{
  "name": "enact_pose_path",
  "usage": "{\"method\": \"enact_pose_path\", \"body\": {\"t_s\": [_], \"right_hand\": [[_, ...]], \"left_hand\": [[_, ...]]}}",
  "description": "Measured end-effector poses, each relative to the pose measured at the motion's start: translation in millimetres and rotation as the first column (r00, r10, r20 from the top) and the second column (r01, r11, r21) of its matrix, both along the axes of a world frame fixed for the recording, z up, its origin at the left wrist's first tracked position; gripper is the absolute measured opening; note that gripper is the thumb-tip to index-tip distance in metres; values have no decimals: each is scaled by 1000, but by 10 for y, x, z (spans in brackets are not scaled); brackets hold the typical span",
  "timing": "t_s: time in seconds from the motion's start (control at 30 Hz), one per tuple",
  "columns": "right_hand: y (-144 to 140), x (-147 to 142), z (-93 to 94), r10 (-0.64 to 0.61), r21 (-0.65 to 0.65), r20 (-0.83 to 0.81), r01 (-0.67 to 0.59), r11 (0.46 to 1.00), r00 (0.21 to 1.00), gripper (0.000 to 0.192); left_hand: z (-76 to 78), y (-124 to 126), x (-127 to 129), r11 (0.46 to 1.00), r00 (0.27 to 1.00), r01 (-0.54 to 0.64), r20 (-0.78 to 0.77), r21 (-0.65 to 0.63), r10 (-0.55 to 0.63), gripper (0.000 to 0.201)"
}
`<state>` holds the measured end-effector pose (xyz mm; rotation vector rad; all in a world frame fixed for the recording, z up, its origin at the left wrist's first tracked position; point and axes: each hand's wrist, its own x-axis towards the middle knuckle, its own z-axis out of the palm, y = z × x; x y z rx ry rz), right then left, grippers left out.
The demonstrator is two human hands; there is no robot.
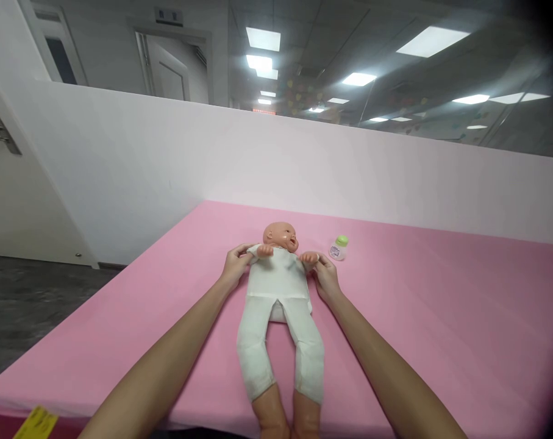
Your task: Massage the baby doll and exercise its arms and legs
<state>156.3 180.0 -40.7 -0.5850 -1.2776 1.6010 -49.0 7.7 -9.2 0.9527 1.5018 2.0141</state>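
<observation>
A: Right, I've got the head view up. Baby doll (278,286) lies face up on the pink tabletop (441,305), long axis running straight away from me, head at the far end, feet near.

B: Hands?

A: One on each side at shoulder level. Left hand (234,268) has its grip pinched on the white suit by the doll's shoulder. Right hand (326,279) is up against the doll's other arm, fingers closed round the wrist or cuff; I can't tell which.

B: Which hand is nearer?

A: Neither; both touching, symmetric.

B: Any containers?

A: One small bottle (339,248) with a green cap, upright, just beyond the right hand and apart from it. Contents unreadable. Yellow tag (36,422) at the near left edge.
</observation>
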Motion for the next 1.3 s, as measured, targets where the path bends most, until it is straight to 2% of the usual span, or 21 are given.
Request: {"method": "enact_pose_path", "body": {"t_s": [0.13, 0.27, 0.67, 0.9, 1.07, 1.2, 1.3], "right_hand": [[-6, -3, 26, 3, -36, -23, -4, 999, 1000, 37], [-6, -1, 34, -13, -52, -17, 12, 999, 1000, 38], [10, 5, -12, 9, -20, -27, -10, 1000, 1000, 27], [-28, 6, 42, 6, -16, -36, -7, 1000, 999, 33], [-3, 4, 28, -13, -65, -20, 11, 998, 1000, 41], [24, 11, 5, -7, -55, -17, 6, 998, 1000, 38], [36, 16, 2, 8, -38, -26, -9, 999, 1000, 33]], "left_hand": [[16, -13, 6, 1000, 1000, -6, -23, 12, 6, 45], [20, -26, 4, 1000, 1000, -2, -6, -3, 2, 51], [-26, 11, -26, 999, 998, -38, -41, 13, 38, 28], [-10, -3, -13, 999, 1000, 14, -3, 38, -14, 38], [-15, -4, -29, 1000, 1000, 18, -2, 16, -18, 46], [-57, 9, -61, 999, 1000, -18, -8, -31, 18, 46], [-63, 18, -64, 1000, 1000, -17, -14, 0, 17, 44]]}}
